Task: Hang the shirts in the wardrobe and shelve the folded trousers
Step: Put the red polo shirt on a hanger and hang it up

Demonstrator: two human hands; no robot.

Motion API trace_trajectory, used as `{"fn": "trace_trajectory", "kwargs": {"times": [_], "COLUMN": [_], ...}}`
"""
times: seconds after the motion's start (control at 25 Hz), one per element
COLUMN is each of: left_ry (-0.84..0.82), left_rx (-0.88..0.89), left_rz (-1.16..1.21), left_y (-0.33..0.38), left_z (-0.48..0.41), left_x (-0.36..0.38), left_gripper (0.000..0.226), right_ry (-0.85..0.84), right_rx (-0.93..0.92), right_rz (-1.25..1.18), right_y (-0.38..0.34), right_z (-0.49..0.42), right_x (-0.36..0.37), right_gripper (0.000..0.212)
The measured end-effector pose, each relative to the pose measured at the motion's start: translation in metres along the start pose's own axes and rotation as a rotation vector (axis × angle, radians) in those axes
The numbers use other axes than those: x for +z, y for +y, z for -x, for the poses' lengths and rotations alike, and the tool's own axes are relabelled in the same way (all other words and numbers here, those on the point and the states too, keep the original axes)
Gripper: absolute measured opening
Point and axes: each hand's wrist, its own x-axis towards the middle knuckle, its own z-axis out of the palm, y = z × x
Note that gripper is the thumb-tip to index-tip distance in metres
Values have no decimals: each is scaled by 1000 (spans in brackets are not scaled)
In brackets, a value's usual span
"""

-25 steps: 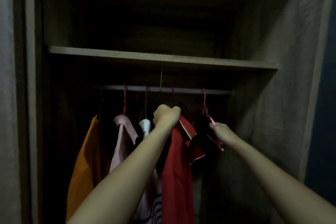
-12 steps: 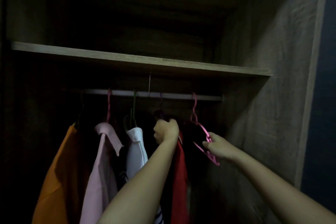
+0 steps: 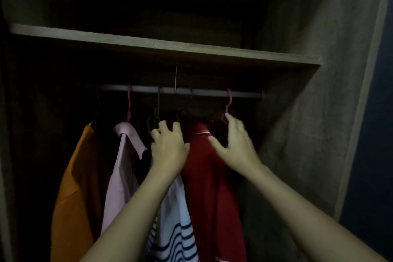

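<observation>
Red shirt (image 3: 210,176), one of four hanging; left hand (image 3: 169,149), right hand (image 3: 237,149), grips released.

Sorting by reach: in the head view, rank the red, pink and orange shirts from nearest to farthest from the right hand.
1. red shirt, beside the right hand.
2. pink shirt, left of centre.
3. orange shirt, far left.

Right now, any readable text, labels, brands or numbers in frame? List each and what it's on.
None readable.
No print or tag shows on the orange shirt, pink shirt, striped shirt or red shirt; the shelf and wardrobe wall are plain wood grain. Dim light could hide small tags.
</observation>
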Motion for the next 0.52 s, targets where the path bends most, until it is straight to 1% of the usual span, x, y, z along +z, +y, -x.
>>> {"fn": "trace_trajectory", "kwargs": {"times": [0.04, 0.08, 0.12, 0.16, 0.24, 0.32, 0.4, 0.48, 0.52], "left_ry": [-35, -29, -1, 33, 35, -101, -271, -358, -369], "left_rx": [-22, -37, -63, -104, -198, -227, -204, -210, -210], "left_rz": [79, 163, 231, 264, 217, 70, 6, 49, 90], "left_y": [-6, -13, -20, -29, -43, -47, -47, -47, -48], "left_z": [10, 21, 34, 48, 76, 104, 135, 168, 182], "left_x": [4, 9, 13, 18, 24, 33, 48, 58, 60], "left_gripper": [64, 69, 71, 67, 47, 31, 26, 25, 30], "right_ry": [-98, -154, -163, -151, -153, -195, -261, -358, -398], "right_rx": [68, 147, 211, 255, 282, 323, 386, 443, 439], "right_rz": [-72, -149, -230, -266, -218, -162, -124, -153, -181], "right_y": [-5, -6, -5, -3, 3, 13, 27, 40, 45], "right_z": [7, 15, 26, 41, 71, 101, 134, 169, 184], "right_x": [13, 28, 41, 53, 72, 87, 99, 101, 99], "right_gripper": [82, 83, 80, 73, 53, 36, 30, 34, 42]}}
